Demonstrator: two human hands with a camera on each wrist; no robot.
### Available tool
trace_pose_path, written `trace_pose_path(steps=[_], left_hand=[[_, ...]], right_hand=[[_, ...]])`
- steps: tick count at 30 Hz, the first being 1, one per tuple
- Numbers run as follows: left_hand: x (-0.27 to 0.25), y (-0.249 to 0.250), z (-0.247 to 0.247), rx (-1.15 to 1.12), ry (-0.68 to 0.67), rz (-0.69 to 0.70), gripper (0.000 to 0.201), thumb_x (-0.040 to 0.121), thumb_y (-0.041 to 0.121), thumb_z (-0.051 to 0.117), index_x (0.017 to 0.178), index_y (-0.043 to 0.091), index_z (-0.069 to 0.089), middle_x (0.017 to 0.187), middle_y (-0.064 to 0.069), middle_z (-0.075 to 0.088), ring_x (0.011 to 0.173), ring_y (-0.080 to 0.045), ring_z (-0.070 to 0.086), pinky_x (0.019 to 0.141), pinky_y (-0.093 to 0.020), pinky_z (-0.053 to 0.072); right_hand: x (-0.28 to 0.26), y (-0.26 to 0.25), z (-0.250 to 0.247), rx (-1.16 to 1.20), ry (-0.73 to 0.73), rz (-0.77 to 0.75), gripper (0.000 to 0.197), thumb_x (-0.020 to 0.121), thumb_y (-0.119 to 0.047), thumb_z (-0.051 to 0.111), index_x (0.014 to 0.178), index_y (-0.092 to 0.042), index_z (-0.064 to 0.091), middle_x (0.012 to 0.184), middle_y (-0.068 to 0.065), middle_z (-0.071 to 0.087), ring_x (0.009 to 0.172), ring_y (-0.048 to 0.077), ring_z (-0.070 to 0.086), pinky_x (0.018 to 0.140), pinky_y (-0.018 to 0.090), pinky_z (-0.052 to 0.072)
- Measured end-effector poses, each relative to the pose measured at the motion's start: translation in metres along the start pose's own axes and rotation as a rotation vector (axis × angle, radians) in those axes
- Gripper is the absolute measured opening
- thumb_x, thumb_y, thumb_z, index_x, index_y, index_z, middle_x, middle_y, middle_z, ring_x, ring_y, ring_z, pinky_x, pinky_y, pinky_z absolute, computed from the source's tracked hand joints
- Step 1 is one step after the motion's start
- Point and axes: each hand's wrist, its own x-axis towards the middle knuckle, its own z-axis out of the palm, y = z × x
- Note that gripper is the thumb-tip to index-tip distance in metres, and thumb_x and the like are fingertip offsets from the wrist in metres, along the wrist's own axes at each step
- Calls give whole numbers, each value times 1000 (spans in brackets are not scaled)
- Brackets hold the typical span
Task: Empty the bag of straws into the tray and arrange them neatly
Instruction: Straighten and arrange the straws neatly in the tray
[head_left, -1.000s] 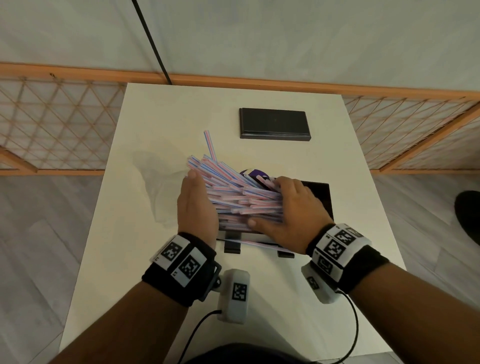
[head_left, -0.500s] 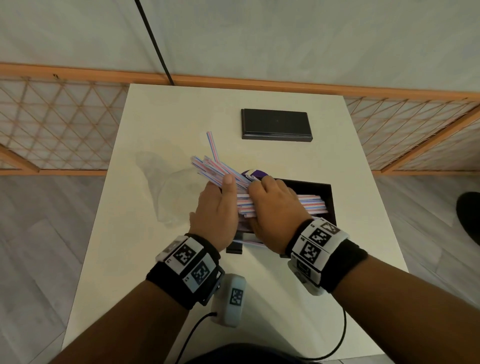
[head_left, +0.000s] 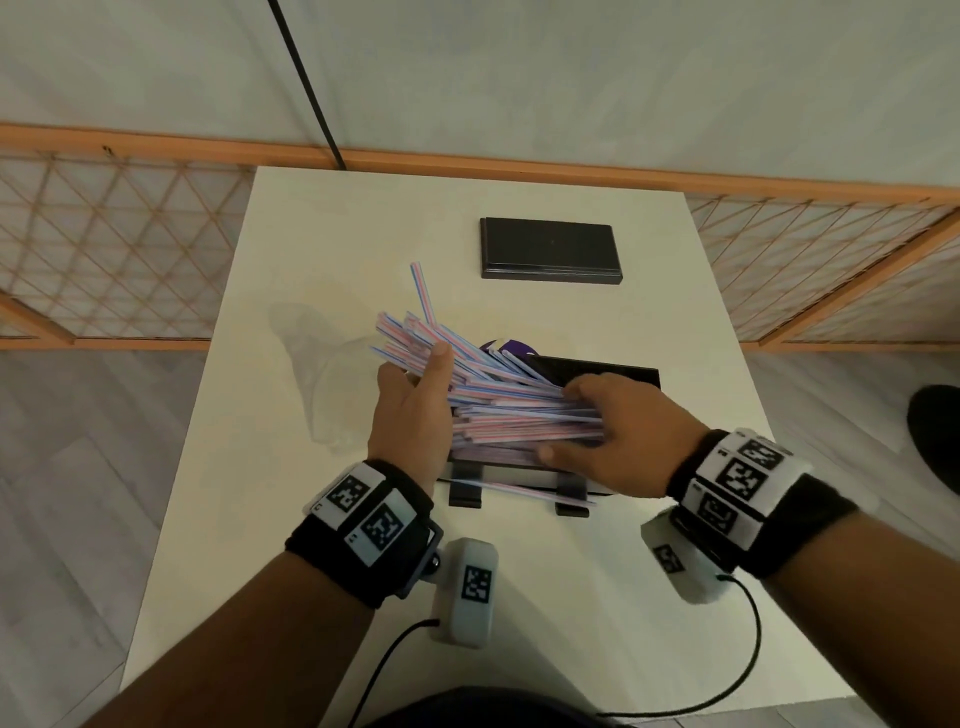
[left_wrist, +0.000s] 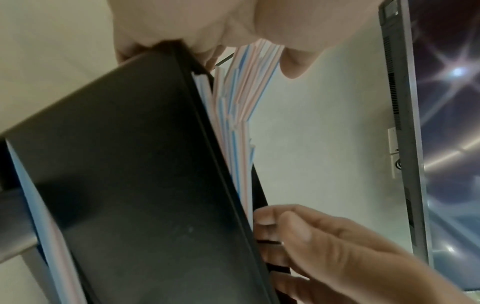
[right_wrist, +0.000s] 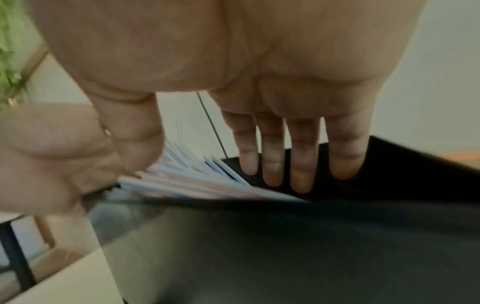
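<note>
A loose bundle of pink, blue and white striped straws (head_left: 511, 408) lies fanned across a black tray (head_left: 623, 372) near the middle of the white table. My left hand (head_left: 410, 415) grips the bundle's left part, thumb on top; in the left wrist view the straws (left_wrist: 241, 107) run between thumb and fingers above the tray's wall (left_wrist: 130, 185). My right hand (head_left: 618, 431) lies against the straws' right ends with straight fingers (right_wrist: 301, 160) over the tray (right_wrist: 285, 246). One straw (head_left: 524, 489) lies on the table before the tray; another (head_left: 423, 291) sticks out toward the back.
An empty clear plastic bag (head_left: 322, 369) lies left of the tray. A flat black lid (head_left: 550, 250) sits at the back of the table (head_left: 291, 519). Something purple (head_left: 497, 347) shows behind the straws. Wooden lattice railings run behind the table, and floor lies on both sides.
Half a second ago both hands were pressed close together over the middle of the bundle. They have moved apart, the left toward the left end, the right toward the right end.
</note>
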Motion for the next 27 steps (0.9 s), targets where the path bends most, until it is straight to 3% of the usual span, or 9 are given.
trace_pose_path(steps=[2, 5, 9, 14, 17, 20, 23, 24, 27], left_hand=[[6, -7, 3, 34, -18, -30, 84, 57, 87, 53, 113, 25, 52, 107, -4, 70, 100, -29, 69, 95, -59, 53], [4, -3, 7, 134, -66, -42, 102, 57, 90, 47, 130, 19, 48, 118, -4, 67, 108, -29, 66, 99, -56, 50], [-5, 4, 3, 406, -160, 35, 88, 88, 81, 24, 136, 13, 48, 125, -3, 60, 117, -28, 57, 108, -45, 41], [-4, -5, -1, 433, -176, 142, 81, 88, 82, 20, 134, 23, 51, 123, 5, 57, 110, -17, 53, 104, -35, 38], [1, -9, 0, 384, -226, 175, 97, 72, 97, 19, 135, 31, 51, 128, 6, 62, 119, -19, 58, 111, -45, 40], [4, -7, 0, 349, -147, 131, 88, 75, 91, 36, 131, 26, 54, 126, 1, 63, 120, -25, 59, 109, -49, 42], [12, -3, -3, 195, 52, 86, 80, 64, 76, 66, 116, 17, 54, 109, -3, 68, 101, -28, 67, 95, -52, 53], [13, -1, -4, 181, 86, 92, 76, 63, 72, 71, 112, 17, 54, 103, -1, 67, 96, -26, 67, 91, -49, 55], [14, 2, -7, 315, 118, 157, 47, 79, 55, 76, 100, 17, 56, 90, 6, 62, 88, -22, 63, 80, -34, 48]], right_hand=[[6, 3, 6, -31, -64, -11, 74, 75, -74, 60, 130, -25, 51, 114, -3, 57, 104, 18, 56, 93, 30, 45], [16, 0, 15, -39, -119, -12, 80, 69, -86, 46, 128, -32, 51, 109, -3, 54, 102, 19, 55, 96, 33, 46], [25, -8, 21, -120, -139, 21, 96, 56, -97, 22, 123, -34, 49, 104, -3, 44, 103, 23, 52, 94, 45, 48], [29, -19, 24, -126, -140, 63, 101, 60, -96, 27, 131, -26, 44, 126, 1, 50, 115, 27, 53, 99, 46, 45], [30, -26, 20, -222, -169, 59, 94, 68, -92, 34, 132, -24, 45, 131, 3, 52, 117, 29, 52, 99, 46, 44], [35, -30, 6, -239, -221, 34, 90, 70, -85, 51, 128, -16, 47, 122, 4, 57, 102, 24, 55, 93, 37, 48], [37, -30, -9, -267, -235, 4, 80, 67, -80, 63, 114, -16, 52, 107, 2, 64, 85, 22, 56, 81, 32, 50], [39, -28, -11, -273, -219, -1, 80, 65, -80, 65, 111, -16, 53, 103, 3, 64, 83, 23, 57, 79, 32, 50], [38, -21, -4, -251, -167, -20, 87, 63, -87, 57, 120, -21, 51, 105, 0, 62, 92, 23, 61, 84, 33, 51]])
